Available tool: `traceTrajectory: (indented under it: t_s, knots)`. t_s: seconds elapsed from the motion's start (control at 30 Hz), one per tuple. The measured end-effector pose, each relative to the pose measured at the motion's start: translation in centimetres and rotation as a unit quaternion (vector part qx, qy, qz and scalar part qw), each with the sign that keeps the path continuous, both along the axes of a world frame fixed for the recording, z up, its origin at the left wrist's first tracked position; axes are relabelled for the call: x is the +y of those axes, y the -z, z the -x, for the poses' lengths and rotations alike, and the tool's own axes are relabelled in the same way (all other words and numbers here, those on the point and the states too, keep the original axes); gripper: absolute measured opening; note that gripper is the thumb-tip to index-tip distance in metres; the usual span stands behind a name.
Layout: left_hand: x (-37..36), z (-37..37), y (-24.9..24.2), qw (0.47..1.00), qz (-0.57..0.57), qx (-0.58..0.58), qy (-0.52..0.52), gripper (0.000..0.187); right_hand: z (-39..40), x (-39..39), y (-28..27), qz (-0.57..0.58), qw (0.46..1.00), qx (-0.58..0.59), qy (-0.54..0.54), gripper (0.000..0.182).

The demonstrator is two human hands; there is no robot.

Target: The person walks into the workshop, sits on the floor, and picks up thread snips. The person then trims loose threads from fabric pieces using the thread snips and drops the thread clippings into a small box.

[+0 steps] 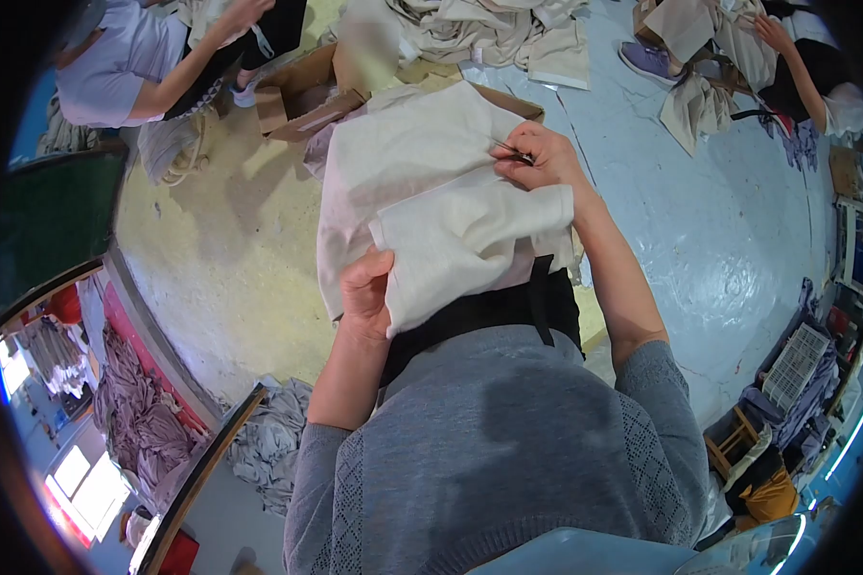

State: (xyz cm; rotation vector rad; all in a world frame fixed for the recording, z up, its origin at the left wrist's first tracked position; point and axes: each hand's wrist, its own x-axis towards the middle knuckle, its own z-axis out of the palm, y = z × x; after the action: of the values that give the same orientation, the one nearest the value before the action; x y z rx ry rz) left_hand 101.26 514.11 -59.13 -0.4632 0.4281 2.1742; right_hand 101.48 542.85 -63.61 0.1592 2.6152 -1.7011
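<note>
A cream knit garment piece (451,235) is spread over my lap. My left hand (365,287) pinches its left edge, with the thumb on top and the other fingers underneath. My right hand (547,158) is closed around small dark thread snips (515,154), whose thin tips point left just above the piece's upper edge. Whether the right fingers also grip cloth is hidden. Beneath the piece lies a larger cream cloth (403,144), draped over my knees and a black apron (489,311).
An open cardboard box (307,91) stands ahead to the left. Cream garments (479,34) are heaped beyond my knees. One person (129,67) sits at upper left, another person's arm (801,77) shows at upper right. Grey cloth (270,446) is piled at lower left.
</note>
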Motion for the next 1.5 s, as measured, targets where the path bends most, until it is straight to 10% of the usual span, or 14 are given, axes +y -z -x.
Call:
traceTrajectory:
  t_s: [0.4, 0.7, 1.0, 1.5]
  knots:
    - [0.2, 1.2, 3.1, 0.983, 0.108, 0.118, 0.086, 0.064, 0.3, 0.4, 1.0, 0.026, 0.999, 0.019, 0.031, 0.009]
    - [0.8, 1.0, 3.6, 0.960, 0.183, 0.131, 0.167, 0.075, 0.0, 1.4, 1.0, 0.250, 0.954, -0.142, 0.086, 0.017]
    - [1.8, 0.5, 4.5, 0.852, 0.255, 0.348, 0.296, 0.070, 1.5, 2.0, 1.3, -0.092, 0.989, 0.091, 0.076, 0.013]
    - [2.0, -0.2, 4.3, 0.784, 0.284, 0.456, 0.311, 0.063, 1.8, 1.2, -0.9, 0.042, 0.999, 0.028, 0.000, 0.014]
